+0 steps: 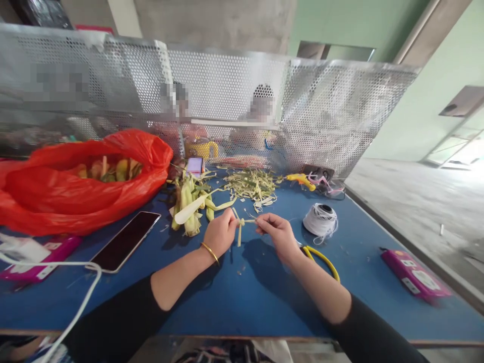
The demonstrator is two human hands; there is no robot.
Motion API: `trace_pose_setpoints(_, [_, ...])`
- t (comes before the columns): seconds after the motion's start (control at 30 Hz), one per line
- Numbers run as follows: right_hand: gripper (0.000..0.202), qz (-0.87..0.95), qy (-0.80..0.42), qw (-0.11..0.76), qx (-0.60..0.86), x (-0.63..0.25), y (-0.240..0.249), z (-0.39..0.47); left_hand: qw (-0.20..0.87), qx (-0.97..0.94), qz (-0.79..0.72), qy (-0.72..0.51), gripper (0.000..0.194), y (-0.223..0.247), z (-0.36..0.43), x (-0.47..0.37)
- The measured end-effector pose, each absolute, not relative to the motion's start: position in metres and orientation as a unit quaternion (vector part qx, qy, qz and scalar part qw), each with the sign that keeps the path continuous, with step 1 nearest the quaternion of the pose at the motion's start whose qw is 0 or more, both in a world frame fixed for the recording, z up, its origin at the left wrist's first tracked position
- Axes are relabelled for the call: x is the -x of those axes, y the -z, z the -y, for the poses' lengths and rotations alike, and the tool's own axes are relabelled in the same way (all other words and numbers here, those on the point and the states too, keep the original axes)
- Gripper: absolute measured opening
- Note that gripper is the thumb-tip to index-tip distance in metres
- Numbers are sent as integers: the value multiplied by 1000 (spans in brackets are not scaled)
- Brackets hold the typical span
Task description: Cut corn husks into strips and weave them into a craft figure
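Your left hand (pixel 220 233) and right hand (pixel 279 234) are pinched at thumb and fingers on the thin, pale yellow-green, husk-like strip (pixel 242 222), its small knot held between them above the blue tabletop (pixel 227 307). It looks very light and pliable but liable to split, so grip it flat, close to the knot, and pull gently. Mind the yellow-handled tool (pixel 327 258) by your right forearm; the white thread spool (pixel 319 222) and shredded green scraps (pixel 251 185) sit farther off.
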State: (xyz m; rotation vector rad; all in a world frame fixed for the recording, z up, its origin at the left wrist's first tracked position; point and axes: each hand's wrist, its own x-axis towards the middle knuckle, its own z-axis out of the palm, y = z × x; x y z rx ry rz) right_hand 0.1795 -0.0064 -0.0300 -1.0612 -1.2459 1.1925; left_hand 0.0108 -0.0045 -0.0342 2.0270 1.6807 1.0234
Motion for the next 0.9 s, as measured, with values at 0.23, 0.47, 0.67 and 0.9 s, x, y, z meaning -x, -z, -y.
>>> trace_pose_setpoints(0.23, [36,511,-561,519,393,-178,24,11,179,-715,-587,-336,25,32,7,-14])
trace_pose_setpoints(0.47, [32,604,-477,453,450,-179,33,5,169,-726,-598,-294,25,33,10,-15])
trace_pose_setpoints(0.67, [24,648,-426,424,468,-180,44,1,208,-730,-603,-247,22,29,13,-15])
trace_pose_setpoints(0.9, [27,712,-443,337,428,-177,45,6,111,-747,-554,-350,16,29,18,-17])
